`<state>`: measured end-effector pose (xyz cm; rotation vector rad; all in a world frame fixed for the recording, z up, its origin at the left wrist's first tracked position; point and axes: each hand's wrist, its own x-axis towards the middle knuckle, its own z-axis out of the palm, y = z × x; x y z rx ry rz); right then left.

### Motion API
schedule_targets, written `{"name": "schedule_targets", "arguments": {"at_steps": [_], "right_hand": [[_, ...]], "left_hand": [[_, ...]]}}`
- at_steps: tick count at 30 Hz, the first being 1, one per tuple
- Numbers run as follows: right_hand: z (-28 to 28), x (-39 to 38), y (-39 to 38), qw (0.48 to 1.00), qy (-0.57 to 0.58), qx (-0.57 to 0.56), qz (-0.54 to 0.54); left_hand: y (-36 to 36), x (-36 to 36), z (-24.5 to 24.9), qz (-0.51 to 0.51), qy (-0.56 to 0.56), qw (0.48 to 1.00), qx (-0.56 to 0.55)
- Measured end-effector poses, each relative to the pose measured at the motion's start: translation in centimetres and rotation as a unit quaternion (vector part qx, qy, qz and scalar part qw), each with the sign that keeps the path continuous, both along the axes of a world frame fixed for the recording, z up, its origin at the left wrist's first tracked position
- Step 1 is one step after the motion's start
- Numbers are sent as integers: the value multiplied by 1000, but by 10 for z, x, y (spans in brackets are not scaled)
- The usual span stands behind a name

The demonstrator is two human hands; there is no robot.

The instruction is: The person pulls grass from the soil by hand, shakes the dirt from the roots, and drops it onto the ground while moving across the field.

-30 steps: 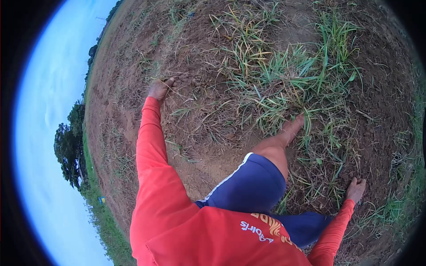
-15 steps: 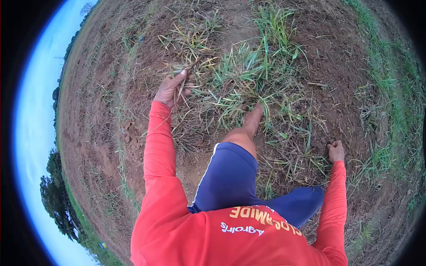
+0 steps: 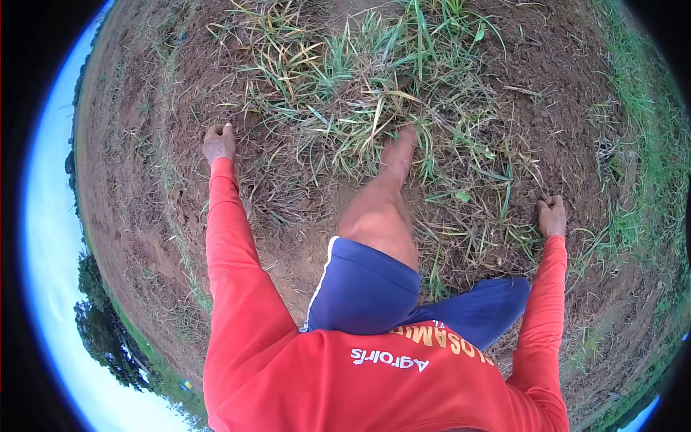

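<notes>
My left hand (image 3: 218,142) is closed over bare soil, left of the grass; what its fingers hold, if anything, is hidden. On the other side, my right hand (image 3: 551,214) is pinched at the edge of the weedy patch, with thin dry grass stems (image 3: 536,176) rising from its fingertips. Between the hands spreads a clump of green and yellowing grass (image 3: 338,68), mixed with dry, flattened blades. My bare foot (image 3: 403,140) rests among the blades, partly covered by them.
Brown soil (image 3: 554,65) with scattered dry stalks surrounds the clump. A greener grass strip (image 3: 648,129) runs along the right. My bent knee (image 3: 515,291) in blue cloth lies near my right arm. Trees (image 3: 108,324) stand at the far left.
My left hand has moved left and away from the grass; the blades it held no longer show. My right hand has risen slightly, with dry stems now at its fingertips. The view has shifted.
</notes>
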<state>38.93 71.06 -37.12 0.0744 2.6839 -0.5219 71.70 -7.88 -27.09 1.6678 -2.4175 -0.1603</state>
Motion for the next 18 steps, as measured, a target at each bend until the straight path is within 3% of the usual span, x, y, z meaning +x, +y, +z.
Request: {"name": "schedule_targets", "arguments": {"at_steps": [7,13,16,18], "right_hand": [[11,3,-7,1000,11,2,4],[-14,-1,12,999,21,-27,14],[-14,0,15,997,31,-71,10],[-15,1,13,997,25,-76,7]], "left_hand": [[-34,-9,-7,-6,-26,1000,-3],[-36,-6,-4,28,-85,995,34],[-29,-9,-11,-15,-22,999,25],[-27,-17,-14,-39,-49,997,49]]}}
